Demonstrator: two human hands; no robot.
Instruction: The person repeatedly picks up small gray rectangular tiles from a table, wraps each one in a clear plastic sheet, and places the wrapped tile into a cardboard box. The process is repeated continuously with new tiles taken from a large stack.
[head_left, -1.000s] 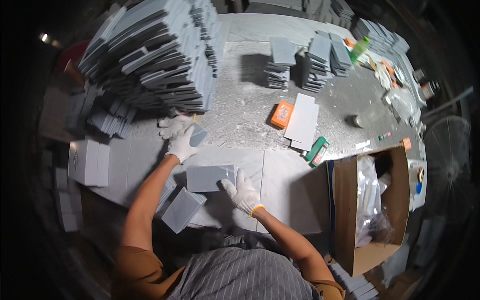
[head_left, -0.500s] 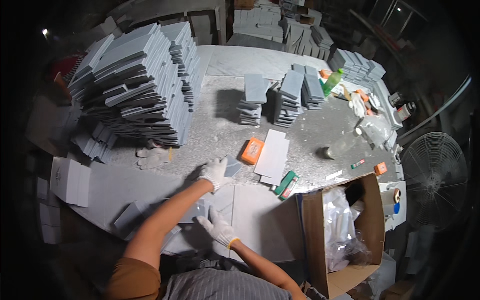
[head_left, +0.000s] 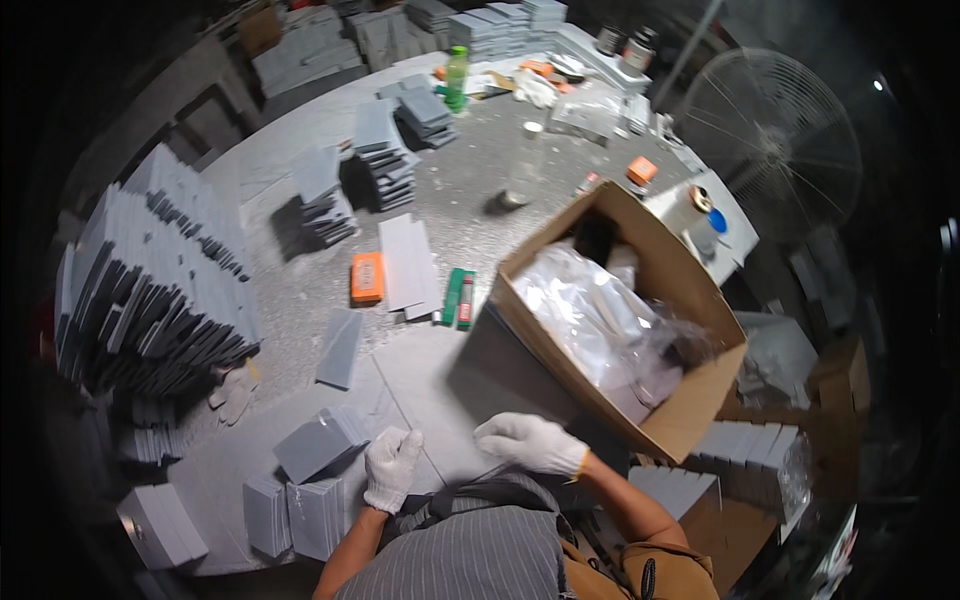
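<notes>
Both gloved hands have been drawn back near the body: left hand [head_left: 391,467] curled loosely, empty, beside a grey card [head_left: 318,444]; right hand [head_left: 528,442] flat, fingers together, by the cardboard box [head_left: 690,405] on the surface [head_left: 420,385].

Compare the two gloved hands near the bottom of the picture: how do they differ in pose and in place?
The left hand is curled and points up the table, beside a tilted grey card; the right hand lies flatter and points left, beside the open cardboard box. The left hand is close to the small grey stacks, the right hand is over a bare part of the grey table. Both wear white gloves, and neither plainly holds anything.
</notes>
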